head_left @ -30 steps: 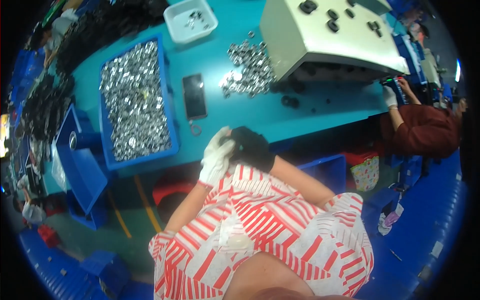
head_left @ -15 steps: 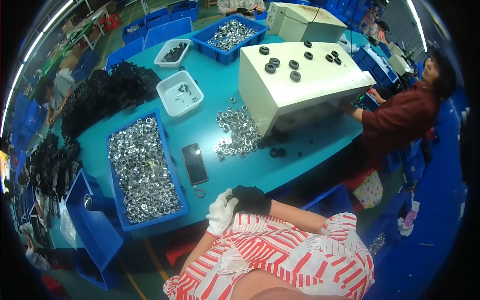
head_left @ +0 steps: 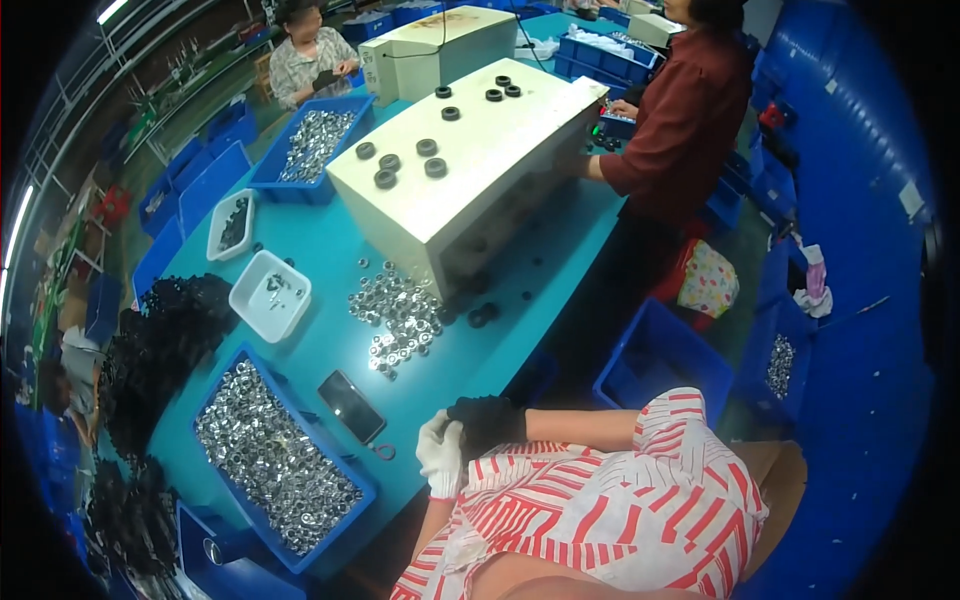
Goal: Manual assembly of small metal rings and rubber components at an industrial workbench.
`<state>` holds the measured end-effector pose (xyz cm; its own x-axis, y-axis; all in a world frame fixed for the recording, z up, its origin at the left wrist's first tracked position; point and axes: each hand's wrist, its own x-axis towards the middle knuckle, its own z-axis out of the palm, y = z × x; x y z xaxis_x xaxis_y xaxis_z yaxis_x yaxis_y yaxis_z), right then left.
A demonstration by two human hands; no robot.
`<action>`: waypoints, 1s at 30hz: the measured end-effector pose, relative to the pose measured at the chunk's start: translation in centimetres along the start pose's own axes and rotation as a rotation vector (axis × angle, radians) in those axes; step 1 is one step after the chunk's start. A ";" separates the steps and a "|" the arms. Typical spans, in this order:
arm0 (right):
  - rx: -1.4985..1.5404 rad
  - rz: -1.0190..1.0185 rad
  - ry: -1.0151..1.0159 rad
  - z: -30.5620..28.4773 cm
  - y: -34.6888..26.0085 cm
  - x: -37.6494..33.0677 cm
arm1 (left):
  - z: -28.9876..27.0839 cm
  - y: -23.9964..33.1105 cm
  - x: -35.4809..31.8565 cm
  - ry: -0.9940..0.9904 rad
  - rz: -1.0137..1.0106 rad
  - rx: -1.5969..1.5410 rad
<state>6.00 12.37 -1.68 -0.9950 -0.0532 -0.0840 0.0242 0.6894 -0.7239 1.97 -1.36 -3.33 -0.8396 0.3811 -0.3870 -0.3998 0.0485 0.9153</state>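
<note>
Fingers of our white-gloved left hand (head_left: 440, 452) and black-gloved right hand (head_left: 487, 420) rest pressed together, holding nothing, clear of the tabletop (head_left: 330, 345).

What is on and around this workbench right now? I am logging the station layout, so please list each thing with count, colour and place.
Table: one, teal, centre.
Big bin of metal rings: one, blue, near left edge.
Second bin of metal rings: one, blue, far side.
Small trays: two, white, left of centre.
Loose metal rings: one pile, silver, mid-table.
Phone: one, black, beside the big bin.
Machine housing: one, cream, black round parts on top.
Black parts heap: one, table's left end.
Floor crate: one, blue, right of the table.
Co-workers: two, one in a dark red shirt at right, one seated far side.
Left hand: white glove, at the table edge.
Right hand: black glove, touching the left.
</note>
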 end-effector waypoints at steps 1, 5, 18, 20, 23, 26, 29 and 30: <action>0.040 -0.022 0.029 -0.8 0.3 -0.2 | 1.0 0.3 0.1 0.006 -0.018 -0.037; 0.033 -0.008 -0.055 -3.3 1.2 -1.6 | 1.9 -0.9 -0.5 -0.097 -0.011 -0.020; 0.073 -0.202 0.146 -6.3 6.0 -1.9 | 6.6 -0.1 0.1 -0.082 -0.155 -0.408; -0.040 -0.184 0.042 -6.1 5.7 -2.0 | 6.3 1.4 -0.3 -0.079 -0.175 -0.349; -0.046 -0.200 0.053 -5.0 4.3 -2.1 | 5.2 1.8 -0.3 -0.037 -0.119 -0.152; -0.052 -0.127 0.026 -3.4 3.7 -1.7 | 3.6 1.4 0.4 -0.059 -0.194 0.072; -0.042 -0.070 -0.032 -2.4 3.2 -1.7 | 2.4 1.7 0.2 -0.101 -0.249 0.090; -0.019 -0.041 -0.062 -2.1 3.0 -1.7 | 2.0 1.6 0.3 -0.103 -0.251 0.087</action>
<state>7.60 16.07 -2.23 -0.9872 -0.1262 -0.0975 -0.0189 0.6994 -0.7145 1.82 0.62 -1.71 -0.6746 0.4392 -0.5933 -0.5537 0.2305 0.8002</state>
